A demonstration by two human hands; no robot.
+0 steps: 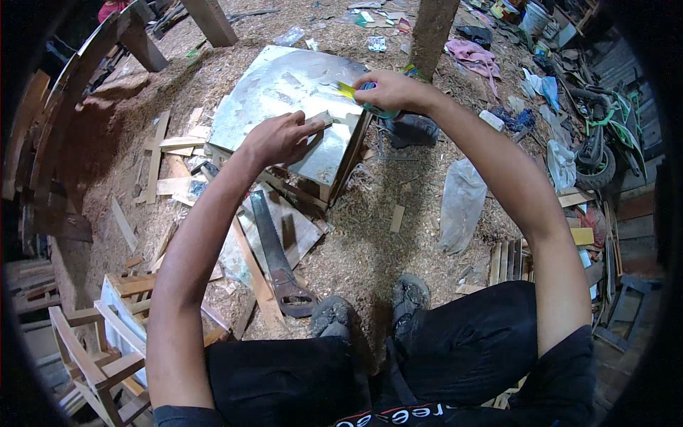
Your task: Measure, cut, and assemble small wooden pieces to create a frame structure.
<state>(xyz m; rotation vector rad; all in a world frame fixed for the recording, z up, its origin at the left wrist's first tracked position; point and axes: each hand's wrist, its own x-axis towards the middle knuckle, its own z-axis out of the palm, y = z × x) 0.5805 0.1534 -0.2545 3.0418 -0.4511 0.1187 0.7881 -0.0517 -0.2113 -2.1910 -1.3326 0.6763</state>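
Note:
My left hand (pixel 276 136) is closed on a small wood piece (pixel 321 119) over the low table (pixel 270 85), whose pale, worn top shines under the light. Across from it, near the table's right edge, my right hand (pixel 391 92) grips a teal tape measure (pixel 381 112). A short length of its yellow blade (pixel 346 90) sticks out toward the left. The blade and the wood piece are apart. Below the table, a handsaw (pixel 270 242) with a brown handle lies on boards near my feet.
Wood offcuts (pixel 160 153) lie left of the table. A wooden post (pixel 432 39) rises behind it. Small wooden frames (pixel 107 356) stand lower left. To the right are a plastic bag (pixel 462 203), a pink cloth (pixel 475 58) and a small bike (pixel 597 142). Wood shavings cover the ground.

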